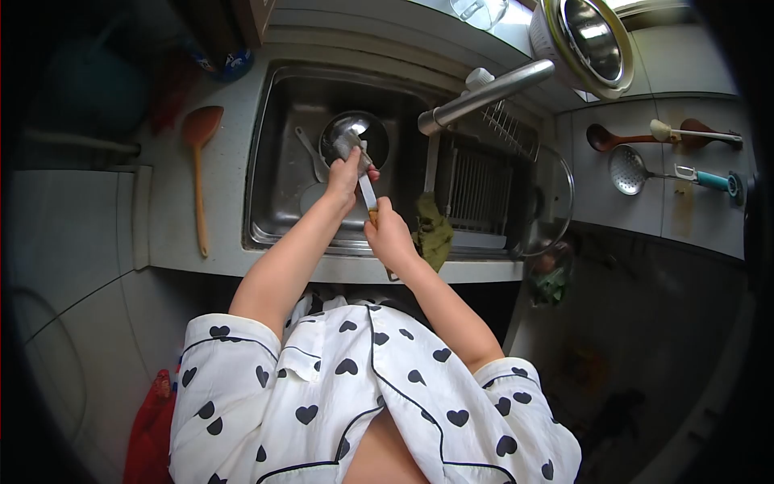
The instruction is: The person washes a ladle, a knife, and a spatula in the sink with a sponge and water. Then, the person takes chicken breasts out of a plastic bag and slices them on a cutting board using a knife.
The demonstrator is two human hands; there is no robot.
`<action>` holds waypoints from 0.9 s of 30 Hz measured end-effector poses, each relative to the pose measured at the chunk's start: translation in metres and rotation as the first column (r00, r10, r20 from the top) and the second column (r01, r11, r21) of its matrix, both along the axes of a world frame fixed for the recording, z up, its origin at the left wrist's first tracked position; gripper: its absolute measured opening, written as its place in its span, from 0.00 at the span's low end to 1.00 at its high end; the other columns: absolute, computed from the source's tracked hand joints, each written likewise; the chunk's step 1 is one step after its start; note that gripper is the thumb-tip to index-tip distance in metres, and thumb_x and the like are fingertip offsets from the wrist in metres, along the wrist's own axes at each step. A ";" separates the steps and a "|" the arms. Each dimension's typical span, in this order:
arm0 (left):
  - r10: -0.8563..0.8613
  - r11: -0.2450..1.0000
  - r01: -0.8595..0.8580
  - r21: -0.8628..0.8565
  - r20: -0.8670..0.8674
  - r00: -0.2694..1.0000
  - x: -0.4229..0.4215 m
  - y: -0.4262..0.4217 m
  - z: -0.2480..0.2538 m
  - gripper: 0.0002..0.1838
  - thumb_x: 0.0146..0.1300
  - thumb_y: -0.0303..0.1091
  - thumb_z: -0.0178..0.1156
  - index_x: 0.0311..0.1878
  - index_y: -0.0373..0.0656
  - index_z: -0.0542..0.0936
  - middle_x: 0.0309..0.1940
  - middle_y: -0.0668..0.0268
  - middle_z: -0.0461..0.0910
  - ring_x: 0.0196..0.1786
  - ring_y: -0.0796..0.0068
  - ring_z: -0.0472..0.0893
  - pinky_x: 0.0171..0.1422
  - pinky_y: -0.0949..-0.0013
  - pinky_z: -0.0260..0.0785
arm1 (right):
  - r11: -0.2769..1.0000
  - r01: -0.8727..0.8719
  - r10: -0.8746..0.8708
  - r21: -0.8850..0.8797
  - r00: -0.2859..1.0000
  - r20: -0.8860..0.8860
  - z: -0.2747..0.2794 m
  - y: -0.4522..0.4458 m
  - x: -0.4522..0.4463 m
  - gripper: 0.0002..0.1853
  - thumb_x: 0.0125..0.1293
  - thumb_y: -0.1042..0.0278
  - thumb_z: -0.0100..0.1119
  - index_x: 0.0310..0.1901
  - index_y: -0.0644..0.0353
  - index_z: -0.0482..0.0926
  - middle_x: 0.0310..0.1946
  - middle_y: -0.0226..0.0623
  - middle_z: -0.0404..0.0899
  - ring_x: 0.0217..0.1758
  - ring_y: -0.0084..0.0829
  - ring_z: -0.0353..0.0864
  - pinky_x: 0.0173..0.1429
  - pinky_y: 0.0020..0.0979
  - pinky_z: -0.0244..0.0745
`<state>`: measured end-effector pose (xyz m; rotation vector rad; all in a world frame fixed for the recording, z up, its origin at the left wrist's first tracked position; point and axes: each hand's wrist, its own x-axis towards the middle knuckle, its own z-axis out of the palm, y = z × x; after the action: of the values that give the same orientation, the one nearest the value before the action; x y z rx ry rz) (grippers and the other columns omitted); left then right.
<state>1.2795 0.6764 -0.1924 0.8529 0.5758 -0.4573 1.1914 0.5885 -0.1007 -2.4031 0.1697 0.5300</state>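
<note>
One knife (368,192) above the sink (274,173): right hand (392,235) grasping its handle (372,217), seemingly for control; left hand (345,174) pinching a cloth-like wad (351,145) near the blade (369,197).

A pale bench (168,230) is fitted with a metal sink (276,194), and an orange-brown spatula (198,151) is laid to the left of it, its head pointed toward the back. In the left basin, a shiny bowl (345,125), a pale spoon (309,149) and a partly hidden round pale item (311,197) are held. The right basin is occupied by a slatted rack (480,189), and a green cloth (434,234) is draped over the sink's front edge.
</note>
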 end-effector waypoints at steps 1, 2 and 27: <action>-0.003 0.997 0.002 -0.080 -0.014 1.000 -0.007 -0.001 0.002 0.15 0.66 0.44 0.49 0.32 0.41 0.73 0.22 0.65 0.75 0.24 0.72 0.78 0.32 0.69 0.74 | 1.000 0.012 -0.012 -0.005 1.000 0.004 -0.005 -0.002 0.001 0.15 0.56 0.72 0.53 0.43 0.68 0.63 0.30 0.59 0.75 0.38 0.57 0.75 0.41 0.48 0.70; -0.106 0.986 0.105 -0.132 -0.006 0.994 -0.017 0.000 0.003 0.12 0.66 0.40 0.50 0.34 0.40 0.73 0.26 0.63 0.76 0.31 0.69 0.79 0.39 0.66 0.74 | 1.000 0.019 -0.019 -0.010 1.000 0.011 -0.009 -0.004 0.004 0.15 0.56 0.72 0.53 0.43 0.68 0.63 0.30 0.58 0.75 0.38 0.57 0.75 0.41 0.48 0.70; -0.548 0.807 0.504 0.306 0.071 0.834 0.028 0.057 0.033 0.38 0.58 0.57 0.57 0.66 0.51 0.56 0.56 0.63 0.66 0.54 0.68 0.70 0.51 0.57 0.69 | 0.957 -0.230 0.231 -0.178 0.973 -0.013 0.037 -0.056 -0.026 0.16 0.55 0.76 0.53 0.45 0.60 0.61 0.28 0.52 0.75 0.35 0.54 0.76 0.36 0.47 0.69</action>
<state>1.3079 0.7338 -0.1596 1.3178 0.2448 -0.8234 1.1654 0.5324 -0.0634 -2.6178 -0.0719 0.6352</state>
